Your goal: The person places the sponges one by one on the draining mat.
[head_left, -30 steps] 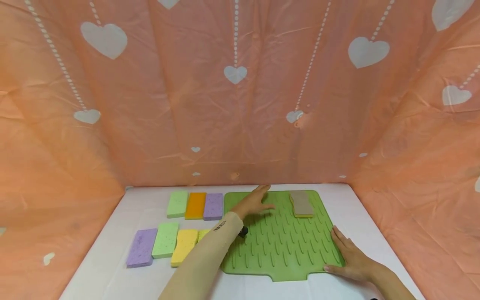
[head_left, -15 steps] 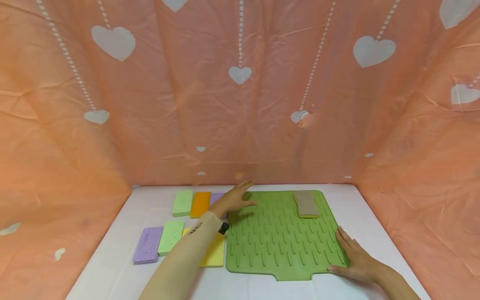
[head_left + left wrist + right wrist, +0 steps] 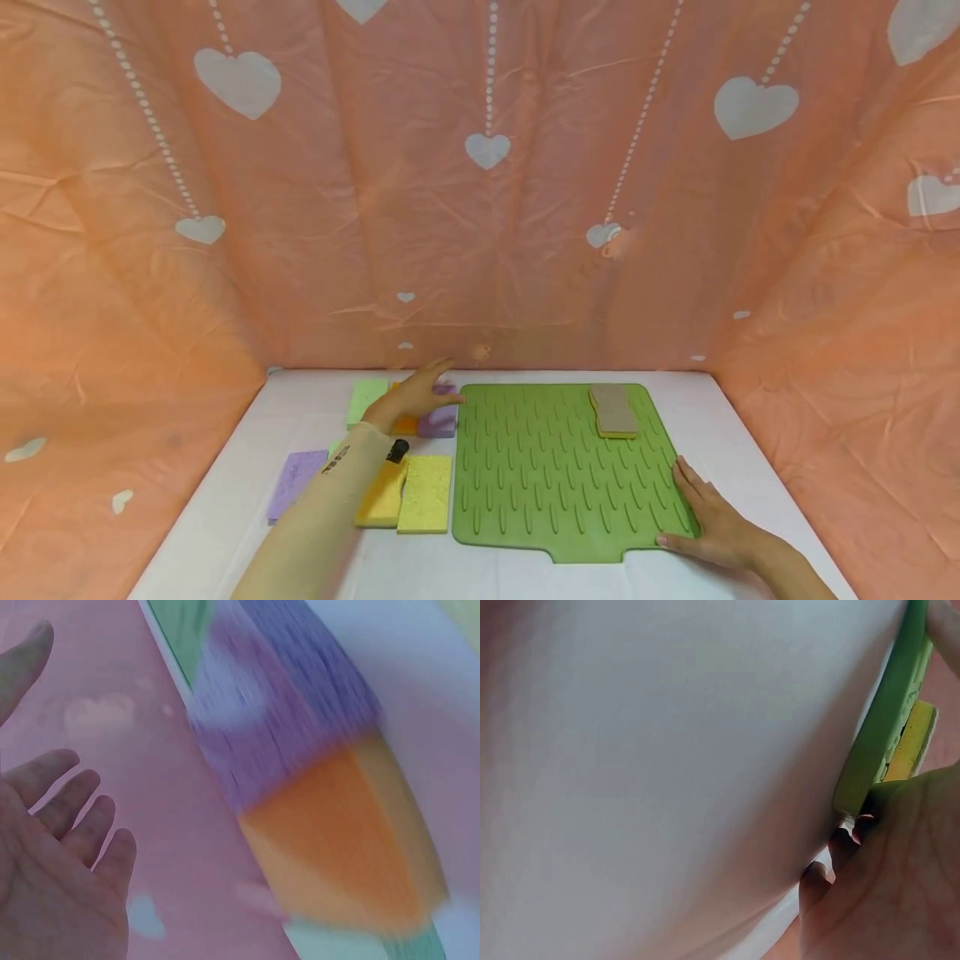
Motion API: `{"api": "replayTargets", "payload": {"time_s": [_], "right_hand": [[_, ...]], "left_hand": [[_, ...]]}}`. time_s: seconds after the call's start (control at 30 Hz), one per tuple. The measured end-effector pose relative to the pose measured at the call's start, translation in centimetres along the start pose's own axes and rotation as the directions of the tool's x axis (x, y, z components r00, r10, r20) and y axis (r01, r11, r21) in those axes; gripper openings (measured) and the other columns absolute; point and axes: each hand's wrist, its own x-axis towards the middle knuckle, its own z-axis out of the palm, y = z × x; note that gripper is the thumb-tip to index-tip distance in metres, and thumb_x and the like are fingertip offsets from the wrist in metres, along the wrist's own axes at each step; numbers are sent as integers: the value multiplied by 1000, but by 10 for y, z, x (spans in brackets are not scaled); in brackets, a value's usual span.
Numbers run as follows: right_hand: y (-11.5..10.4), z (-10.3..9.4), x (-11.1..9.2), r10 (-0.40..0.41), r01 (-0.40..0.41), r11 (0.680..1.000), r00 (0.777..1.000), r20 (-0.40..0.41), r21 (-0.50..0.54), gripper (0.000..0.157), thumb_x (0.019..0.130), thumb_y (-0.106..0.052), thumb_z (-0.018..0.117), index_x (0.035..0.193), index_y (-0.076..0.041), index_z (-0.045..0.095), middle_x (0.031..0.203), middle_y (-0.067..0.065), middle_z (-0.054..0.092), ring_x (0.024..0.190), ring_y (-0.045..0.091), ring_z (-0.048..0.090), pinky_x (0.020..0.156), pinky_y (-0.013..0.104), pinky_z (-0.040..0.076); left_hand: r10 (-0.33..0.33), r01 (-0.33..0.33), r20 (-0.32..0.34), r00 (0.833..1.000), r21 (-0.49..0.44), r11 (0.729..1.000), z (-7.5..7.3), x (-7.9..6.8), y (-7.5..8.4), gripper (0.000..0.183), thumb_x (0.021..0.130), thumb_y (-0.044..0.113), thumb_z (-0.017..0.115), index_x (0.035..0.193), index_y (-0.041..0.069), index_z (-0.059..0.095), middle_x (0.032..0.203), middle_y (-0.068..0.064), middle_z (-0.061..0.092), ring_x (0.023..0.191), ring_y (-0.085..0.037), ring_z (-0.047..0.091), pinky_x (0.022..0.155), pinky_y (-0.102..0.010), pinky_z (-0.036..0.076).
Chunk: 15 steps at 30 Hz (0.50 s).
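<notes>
My left hand point(image 3: 416, 394) hovers over the back row of sponges, fingers spread and nothing in them. Beneath it lie an orange sponge point(image 3: 405, 426) and a purple sponge point(image 3: 437, 425), both blurred in the left wrist view; a light green sponge point(image 3: 365, 397) lies to their left. My right hand point(image 3: 708, 523) rests at the right edge of a green ridged mat point(image 3: 555, 475), fingers extended along it and thumb near its front corner. On the mat's back right part is a wavy-sided sponge point(image 3: 615, 407) with a grey top and yellow underside.
In the front row are a purple sponge point(image 3: 295, 479), a wavy yellow-orange sponge point(image 3: 385, 498) and a flat yellow sponge point(image 3: 425, 496); my left forearm hides most of a green one. An orange heart-patterned curtain point(image 3: 480, 267) encloses the white table point(image 3: 225, 500) at back and sides.
My left hand has moved left, from over the mat to over the back-row sponges, uncovering the yellow sponge in front. My right hand stays at the mat's edge. The view has shifted slightly.
</notes>
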Motion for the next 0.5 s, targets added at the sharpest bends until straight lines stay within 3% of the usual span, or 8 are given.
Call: {"api": "replayTargets", "payload": {"time_s": [0.13, 0.27, 0.4, 0.5], "right_hand": [[2, 2, 0, -16, 16, 1000, 1000, -15, -17, 109, 81, -49, 79, 152, 13, 24, 162, 26, 19, 139, -11, -8, 108, 2, -9], [3, 3, 0, 1, -1, 1000, 1000, 1, 1, 109, 82, -51, 78, 153, 12, 23, 161, 28, 19, 136, -14, -9, 107, 1, -10], [2, 2, 0, 22, -22, 1000, 1000, 21, 21, 109, 83, -50, 77, 153, 12, 22, 161, 28, 17, 140, -8, -7, 107, 1, -10], [0, 1, 0, 52, -53, 998, 998, 47, 35, 109, 83, -51, 77, 154, 11, 22, 162, 27, 16, 149, 17, 2, 105, 0, -11]], "left_hand": [[-59, 59, 2, 998, 6, 998, -14, -13, -20, 91, 92, 48, 70, 160, 9, 23, 166, -15, 15, 150, -42, 17, 117, -63, 22], [-102, 102, -4, 995, 15, 995, -25, -25, -34, 91, 93, 43, 71, 160, 8, 21, 166, -17, 13, 150, -43, 15, 116, -65, 22], [-119, 120, -19, 993, 22, 993, -33, -36, -49, 92, 93, 41, 71, 160, 4, 20, 166, -20, 12, 150, -44, 16, 117, -65, 22], [-98, 99, -20, 995, 48, 994, -36, -42, -59, 91, 93, 39, 71, 160, 5, 19, 166, -20, 12, 150, -45, 12, 116, -67, 20]]}}
